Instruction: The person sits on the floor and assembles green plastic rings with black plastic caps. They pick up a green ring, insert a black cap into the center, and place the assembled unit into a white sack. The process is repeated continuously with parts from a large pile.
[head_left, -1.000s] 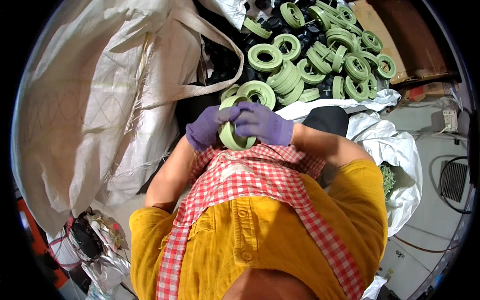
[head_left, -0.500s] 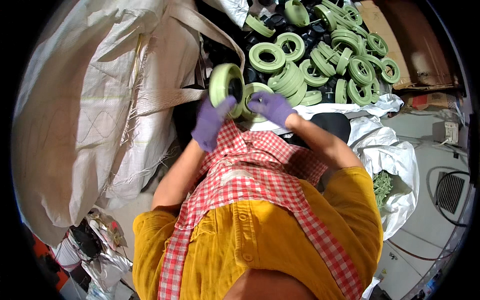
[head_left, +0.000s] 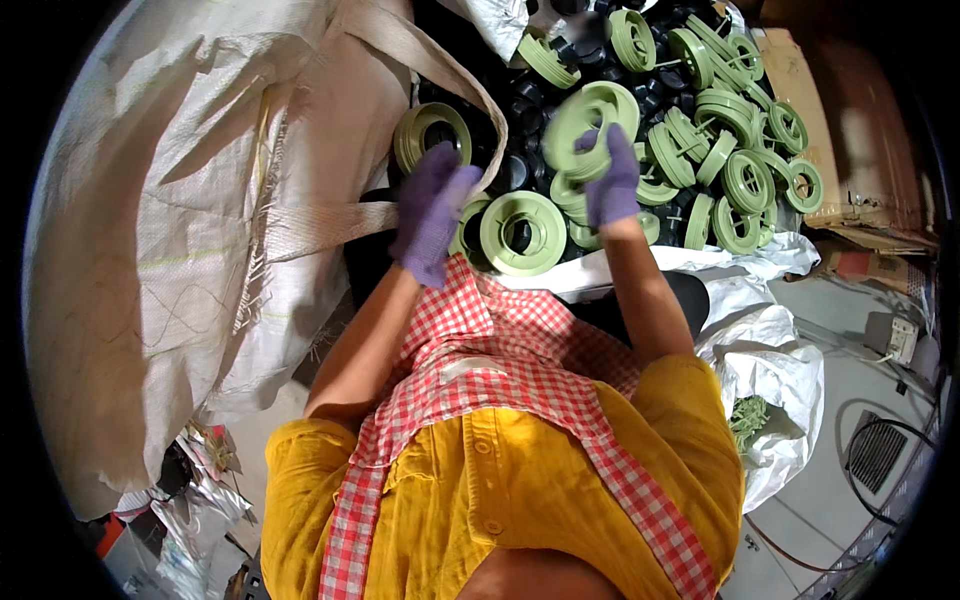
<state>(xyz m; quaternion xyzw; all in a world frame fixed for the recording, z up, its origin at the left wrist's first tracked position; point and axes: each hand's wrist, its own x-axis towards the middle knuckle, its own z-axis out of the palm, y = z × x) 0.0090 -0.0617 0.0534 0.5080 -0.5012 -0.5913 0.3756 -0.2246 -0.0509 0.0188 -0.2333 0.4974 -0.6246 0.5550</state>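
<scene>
My left hand (head_left: pixel 428 215), in a purple glove, has its fingers stretched up, open, over the lower rim of a shaded green plastic ring (head_left: pixel 402 140). Black shows in the centre of that ring, and motion blurs the fingertips. Further right, my right hand (head_left: pixel 612 185), gloved alike, grips another green plastic ring (head_left: pixel 622 105) by its lower right side. That ring is tilted and smeared by movement, above the pile. Between the hands, a pale green ring (head_left: pixel 497 235) lies at the near edge of the pile, overlapping a second one partly hidden behind my left hand.
Many green rings (head_left: pixel 748 180) and black round parts (head_left: pixel 517 172) are heaped ahead. A big woven sack (head_left: pixel 190 200) with straps stands at the left. Brown cardboard (head_left: pixel 795 110) borders the right. A white bag (head_left: pixel 765 350) holds thin green pieces, beside a pale cabinet (head_left: pixel 810 430).
My left hand has loosened from the ring with the black centre, now farther up and left. My right hand has moved right and forward and taken hold of another green ring.
</scene>
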